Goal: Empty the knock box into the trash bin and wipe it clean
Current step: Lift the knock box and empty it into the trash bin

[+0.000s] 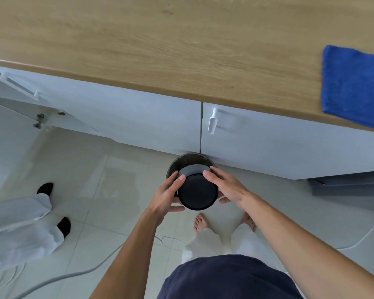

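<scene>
A round black knock box is held upside down, its flat bottom facing me, above a dark round trash bin that stands on the floor against the cabinet. My left hand grips its left side and my right hand grips its right side. The bin is mostly hidden behind the box and my hands. A folded blue cloth lies on the wooden countertop at the right edge.
White cabinet doors with handles run under the countertop; one door at the left stands open. Another person's legs in white trousers and black socks stand at the left. Cables trail over the tiled floor near my bare feet.
</scene>
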